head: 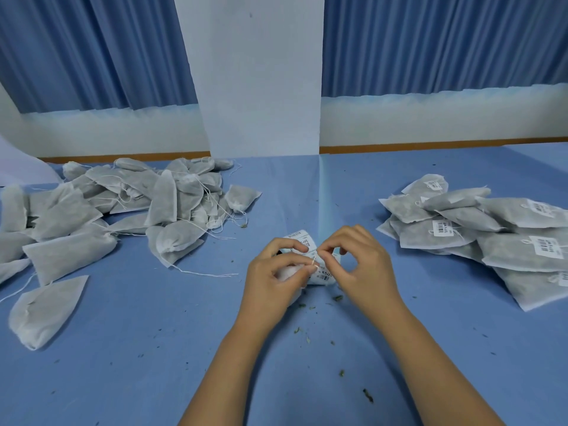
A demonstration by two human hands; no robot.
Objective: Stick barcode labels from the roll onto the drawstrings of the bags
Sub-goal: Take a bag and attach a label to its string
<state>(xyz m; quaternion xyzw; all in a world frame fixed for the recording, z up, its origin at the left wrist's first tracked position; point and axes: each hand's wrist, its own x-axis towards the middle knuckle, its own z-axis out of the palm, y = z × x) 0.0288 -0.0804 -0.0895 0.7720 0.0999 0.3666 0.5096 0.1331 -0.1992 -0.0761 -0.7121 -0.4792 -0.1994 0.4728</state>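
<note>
White label strip [299, 236] running away; left hand [273, 273], right hand [365, 265] pinching

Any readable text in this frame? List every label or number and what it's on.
Nothing can be read as text.
Label roll at table centre: barcodes and small print, too blurred to read.
Labels on the right pile of bags: each has a barcode and a line of print, too small to read.
Left pile of bags: no labels or print visible.
</note>
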